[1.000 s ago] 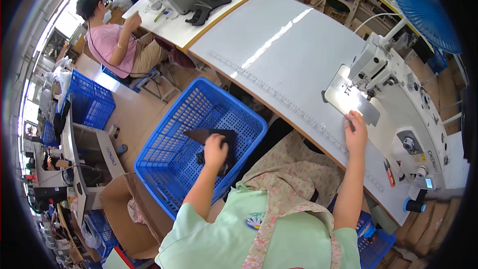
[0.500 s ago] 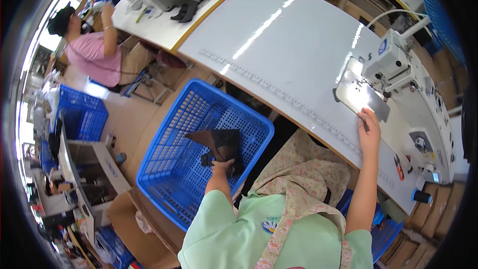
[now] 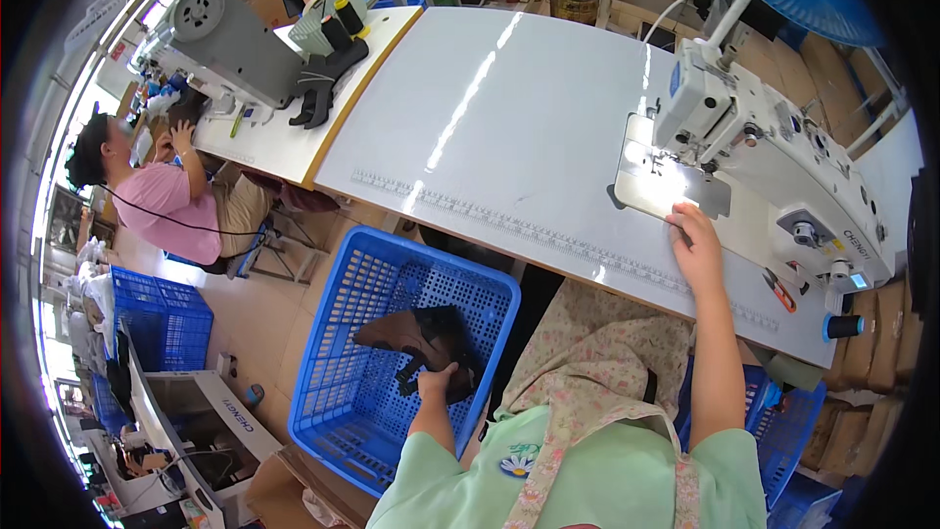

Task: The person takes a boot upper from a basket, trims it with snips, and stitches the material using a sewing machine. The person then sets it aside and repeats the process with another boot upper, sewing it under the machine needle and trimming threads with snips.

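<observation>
My left hand [image 3: 438,384] reaches into a blue plastic basket [image 3: 338,333] standing below the table's front edge. Its fingers are closed on a brown and black sewn piece [image 3: 397,331] that looks like a shoe upper; the piece partly hides them. My right hand [image 3: 695,247] lies at the front edge of the lit metal plate [image 3: 651,181] of a white sewing machine [image 3: 744,118]. Nothing shows in that hand, and its fingers are slightly bent and apart. No work piece is visible under the machine's needle area.
Red-handled snips [image 3: 780,292] and a dark thread spool [image 3: 842,326] lie right of my right hand. A co-worker in pink [image 3: 171,206] sits at a grey sewing machine [image 3: 230,49] on the left. A cardboard box [image 3: 284,490] stands below the basket.
The view has tilted, showing more of the far side. My left hand still grips the brown and black piece, now tilted differently inside the basket. The co-worker's raised hand has come down.
</observation>
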The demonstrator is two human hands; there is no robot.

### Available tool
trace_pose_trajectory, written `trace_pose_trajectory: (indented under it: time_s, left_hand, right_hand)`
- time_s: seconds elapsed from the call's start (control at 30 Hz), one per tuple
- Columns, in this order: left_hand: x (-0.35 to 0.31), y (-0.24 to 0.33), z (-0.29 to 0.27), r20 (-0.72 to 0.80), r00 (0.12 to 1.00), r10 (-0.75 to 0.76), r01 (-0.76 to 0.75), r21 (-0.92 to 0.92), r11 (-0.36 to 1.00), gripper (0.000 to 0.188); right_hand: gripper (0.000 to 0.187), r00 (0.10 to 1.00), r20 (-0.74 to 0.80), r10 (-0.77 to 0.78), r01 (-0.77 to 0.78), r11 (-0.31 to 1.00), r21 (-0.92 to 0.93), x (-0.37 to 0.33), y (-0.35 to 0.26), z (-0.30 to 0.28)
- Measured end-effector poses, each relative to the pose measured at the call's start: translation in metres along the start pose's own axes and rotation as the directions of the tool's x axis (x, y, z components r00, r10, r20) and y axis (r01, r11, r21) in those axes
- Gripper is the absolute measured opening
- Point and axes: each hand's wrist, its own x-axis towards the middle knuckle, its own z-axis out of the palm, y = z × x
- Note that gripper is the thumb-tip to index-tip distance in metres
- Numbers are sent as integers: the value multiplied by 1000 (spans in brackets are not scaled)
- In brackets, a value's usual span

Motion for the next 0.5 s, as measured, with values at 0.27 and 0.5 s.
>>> trace_pose_trajectory:
  time_s: [0.27,0.5]
  left_hand:
    - [10,-46,-73,-9,992,127,-109,-580,807,61]
    - [-36,-28,20,295,955,-29,53,-74,996,90]
  right_hand:
    - [21,997,-2,-72,72,997,11,-1,6,-1]
    - [23,999,1,-50,50,998,30,-2,7,-3]
